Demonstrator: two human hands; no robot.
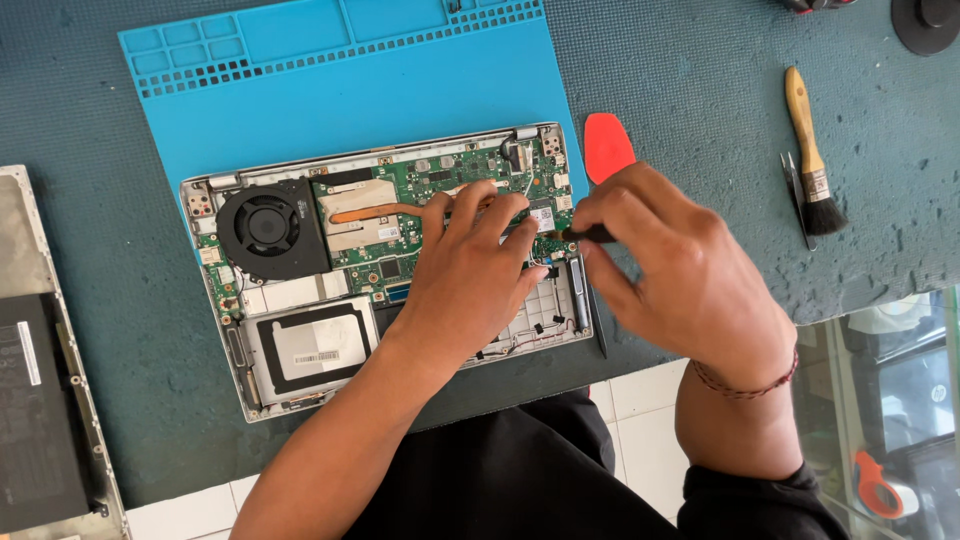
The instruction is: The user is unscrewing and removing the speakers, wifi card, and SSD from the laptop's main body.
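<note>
Clearly, the head view looks straight down on an opened laptop lying bottom-up, partly on a blue work mat. The left hand rests flat on the green circuit board, fingers spread and released, pressing lightly beside the copper heat pipe. The right hand has its fingers clenched around a thin dark tool, whose tip sits at the board's right edge; what kind of tool it is I cannot tell. A round black fan and a silver drive lie to the left, untouched. A red pry pick lies just beside the laptop, a brush well apart on the table. The tool could slip off its mark and scratch the board or snag the thin wires near it, should the hand push at a slant
</note>
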